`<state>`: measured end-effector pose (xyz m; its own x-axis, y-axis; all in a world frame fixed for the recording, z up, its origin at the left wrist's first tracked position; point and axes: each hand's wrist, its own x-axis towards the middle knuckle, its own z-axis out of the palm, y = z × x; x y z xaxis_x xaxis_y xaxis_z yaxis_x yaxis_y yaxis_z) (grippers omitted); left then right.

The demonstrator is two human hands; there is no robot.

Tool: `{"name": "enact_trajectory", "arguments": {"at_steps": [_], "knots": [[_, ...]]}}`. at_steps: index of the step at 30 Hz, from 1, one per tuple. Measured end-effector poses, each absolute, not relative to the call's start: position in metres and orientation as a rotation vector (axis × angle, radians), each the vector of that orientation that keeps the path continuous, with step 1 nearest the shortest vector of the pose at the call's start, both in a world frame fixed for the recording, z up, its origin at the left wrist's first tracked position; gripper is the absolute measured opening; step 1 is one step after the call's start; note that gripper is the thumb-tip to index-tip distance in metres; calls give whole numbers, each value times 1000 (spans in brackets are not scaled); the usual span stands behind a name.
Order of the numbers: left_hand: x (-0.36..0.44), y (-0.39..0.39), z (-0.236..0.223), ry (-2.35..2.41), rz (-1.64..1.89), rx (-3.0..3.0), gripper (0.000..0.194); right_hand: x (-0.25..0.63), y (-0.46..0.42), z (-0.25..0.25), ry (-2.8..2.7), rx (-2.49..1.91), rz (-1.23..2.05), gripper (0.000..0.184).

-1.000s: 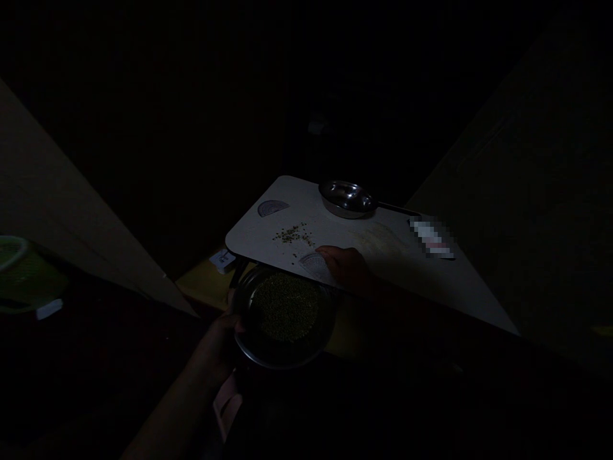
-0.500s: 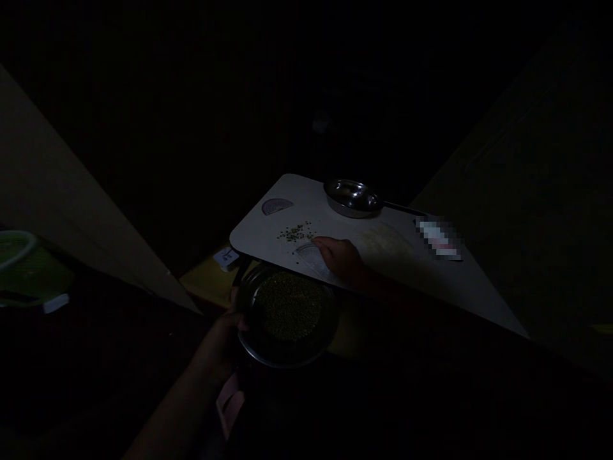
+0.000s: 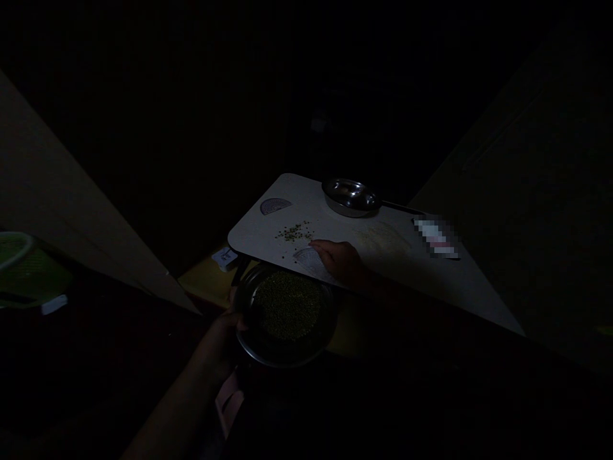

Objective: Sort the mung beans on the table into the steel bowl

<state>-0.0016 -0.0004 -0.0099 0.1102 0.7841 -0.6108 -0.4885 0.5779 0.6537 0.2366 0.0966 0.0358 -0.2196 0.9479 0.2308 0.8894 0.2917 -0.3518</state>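
Observation:
The scene is very dark. My left hand [image 3: 223, 335] grips the left rim of a round steel plate [image 3: 249, 348] filled with small green grains [image 3: 287, 305], held just below the near edge of a small pale table [image 3: 383, 255]. My right hand [image 3: 341, 260] rests on the table near that edge, fingers flat and pointing left, next to a small scatter of green grains [image 3: 293, 232] on the tabletop.
A steel bowl [image 3: 351, 196] stands at the table's far side. A blurred-out packet [image 3: 437, 237] lies at the table's right. A round mark [image 3: 274, 206] shows at the table's far left. A green basket [image 3: 19, 268] sits at the far left, a white object [image 3: 224, 257] under the table.
My right hand has slid a little to the left along the table's near edge toward the scattered grains. The left hand and plate have hardly moved.

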Motion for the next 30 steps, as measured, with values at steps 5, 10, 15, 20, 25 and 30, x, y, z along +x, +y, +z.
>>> {"name": "enact_trajectory", "arguments": {"at_steps": [5, 10, 15, 20, 25, 30], "knots": [[-3, -2, -13, 1130, 948, 288, 27, 234, 98, 36, -2169, -1677, 167, 36], [0, -1, -11, 1107, 990, 329, 43, 239, 99, 34, -2119, -1725, 124, 37], [1, -2, -7, 1096, 1006, 347, 43, 240, 105, 35, -2100, -1802, 95, 36], [2, -2, -1, 1097, 1005, 337, 40, 232, 115, 34, -2136, -1734, 116, 34], [5, -1, 2, 1198, 999, 227, 27, 231, 109, 33, -2161, -1715, 121, 35], [5, 0, 1, 1174, 992, 214, 22, 229, 98, 36, -2218, -1695, 101, 36]]}}
